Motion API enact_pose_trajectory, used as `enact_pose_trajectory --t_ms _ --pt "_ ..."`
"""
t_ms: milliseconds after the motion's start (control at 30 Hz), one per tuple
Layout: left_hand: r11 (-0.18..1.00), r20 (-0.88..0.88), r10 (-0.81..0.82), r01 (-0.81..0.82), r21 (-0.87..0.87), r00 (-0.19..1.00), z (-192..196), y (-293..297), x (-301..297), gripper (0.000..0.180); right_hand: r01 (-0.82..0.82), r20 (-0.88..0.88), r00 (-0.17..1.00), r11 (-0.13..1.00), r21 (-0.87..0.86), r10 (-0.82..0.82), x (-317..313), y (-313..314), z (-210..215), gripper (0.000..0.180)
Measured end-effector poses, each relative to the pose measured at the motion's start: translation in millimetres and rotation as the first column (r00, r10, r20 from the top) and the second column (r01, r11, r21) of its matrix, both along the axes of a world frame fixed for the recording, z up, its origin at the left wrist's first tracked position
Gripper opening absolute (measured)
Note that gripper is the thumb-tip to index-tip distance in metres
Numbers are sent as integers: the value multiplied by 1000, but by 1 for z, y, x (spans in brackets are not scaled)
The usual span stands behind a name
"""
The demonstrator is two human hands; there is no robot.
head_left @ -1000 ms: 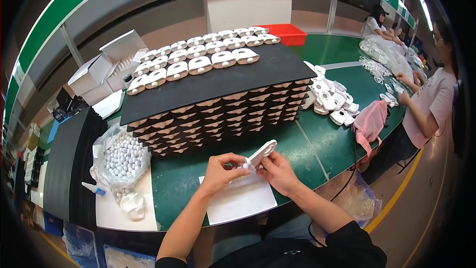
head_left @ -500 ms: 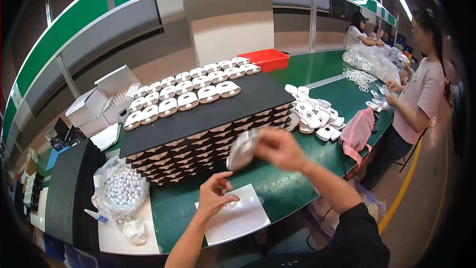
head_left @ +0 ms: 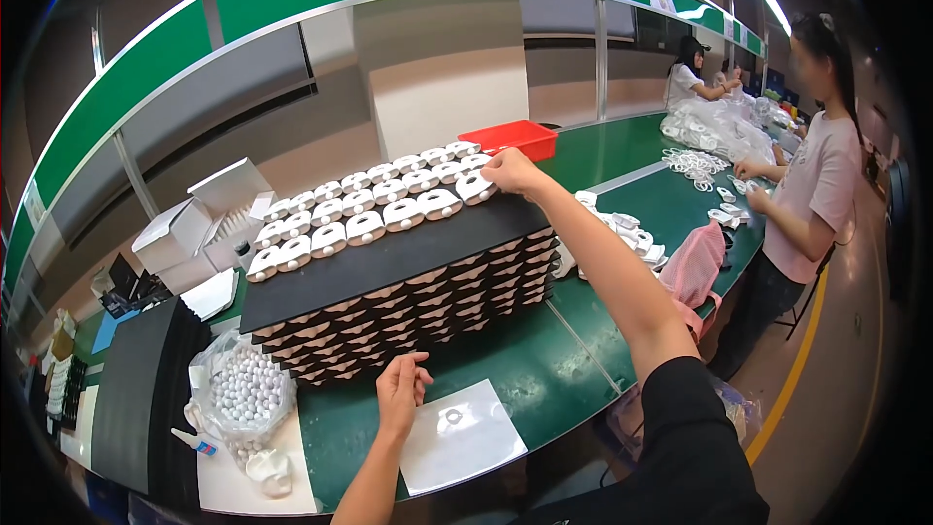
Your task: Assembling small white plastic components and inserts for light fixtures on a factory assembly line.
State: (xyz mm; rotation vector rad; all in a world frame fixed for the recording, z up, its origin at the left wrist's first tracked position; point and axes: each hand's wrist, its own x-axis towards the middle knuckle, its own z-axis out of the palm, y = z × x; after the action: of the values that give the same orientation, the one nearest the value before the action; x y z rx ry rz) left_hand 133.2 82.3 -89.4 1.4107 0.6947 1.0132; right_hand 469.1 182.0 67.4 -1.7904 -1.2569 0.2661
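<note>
My right hand (head_left: 515,173) reaches over the stack and pinches the right edge of a white plastic housing (head_left: 475,189). That housing sits at the right end of the front row on the top black board (head_left: 389,248). Other white housings (head_left: 364,226), each with a round knob on its front edge, stand in rows beside it. My left hand (head_left: 399,395) is over the green table, at the upper left edge of a white sheet (head_left: 462,452). Its fingers are loosely bent and I see nothing in them. A small ring-shaped mark shows on the sheet.
Black boards and housings are layered under the top board. At left are a bag of white balls (head_left: 251,384), a small glue bottle (head_left: 194,442) and upright black boards (head_left: 146,389). Loose white housings (head_left: 632,235) lie right of the stack, near a pink bag (head_left: 693,262). Co-workers (head_left: 821,165) stand at right.
My right hand has carried the white housing from above the sheet up to the front row's right end. My left hand has drawn slightly left, its fingers closer together.
</note>
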Motion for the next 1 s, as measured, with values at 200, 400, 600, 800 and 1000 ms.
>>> enact_pose_trajectory --t_ms 200,400,600,800,1000 --pt "1000 -7 23 -23 18 1000 1 -3 0 34 -134 491 860 868 478 -138 -24 -43 1 21" --pt "999 30 53 -53 -5 998 -4 -1 1 28 -771 791 585 428 472 180 -146 -197 25 27" --pt "997 6 75 -75 1 997 -4 1 1 26 -900 782 380 2 436 494 -195 -280 53 22" --pt "995 9 100 -100 23 995 -11 9 -3 25 -957 958 274 125 262 87 -197 -274 55 40" --pt "990 1 138 -138 18 990 -6 5 1 24 -963 816 270 133 236 511 -194 -286 54 29"
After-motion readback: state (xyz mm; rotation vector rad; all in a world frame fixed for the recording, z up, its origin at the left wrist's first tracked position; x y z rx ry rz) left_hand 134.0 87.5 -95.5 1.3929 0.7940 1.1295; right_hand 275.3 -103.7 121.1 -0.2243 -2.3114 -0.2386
